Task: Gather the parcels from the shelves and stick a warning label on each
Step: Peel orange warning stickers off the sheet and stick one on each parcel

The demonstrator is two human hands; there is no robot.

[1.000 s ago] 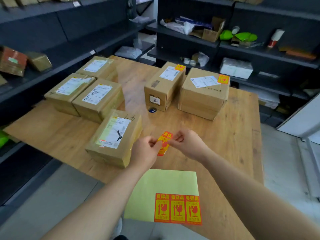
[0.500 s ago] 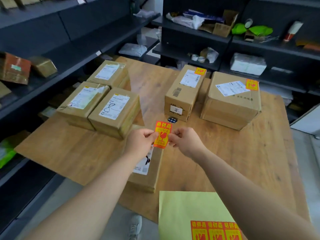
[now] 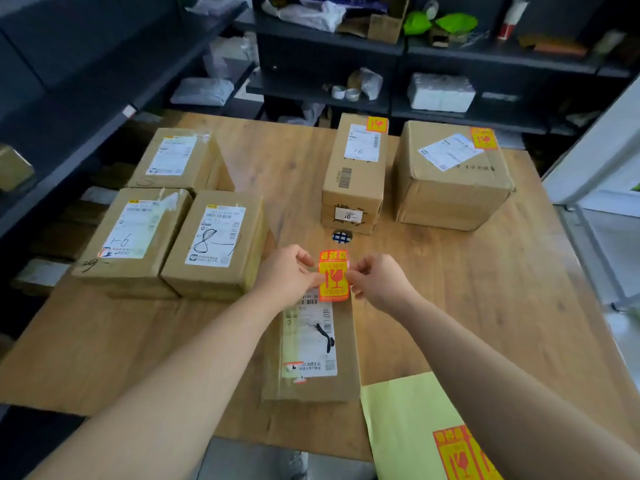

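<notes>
An orange and yellow warning label (image 3: 333, 276) is held flat between both hands, over the far end of a brown parcel (image 3: 346, 355) that lies lengthwise in front of me. My left hand (image 3: 287, 271) pinches the label's left edge and my right hand (image 3: 379, 280) pinches its right edge. Whether the label touches the parcel I cannot tell. Two parcels at the back, a narrow box (image 3: 356, 174) and a big box (image 3: 450, 178), each carry a warning label. Three parcels on the left (image 3: 131, 233) (image 3: 214, 237) (image 3: 173, 157) carry only shipping slips.
The wooden table (image 3: 467, 289) holds everything. A yellow-green backing sheet (image 3: 408, 424) with more warning labels lies at its near right edge. A small dark checked disc (image 3: 341, 236) sits beyond the hands. Dark shelves (image 3: 322, 46) with bags and boxes stand to the left and behind.
The view has shifted so the near parcel now lies straight in front. Both hands have carried the label forward and turned it flat over that parcel's far end.
</notes>
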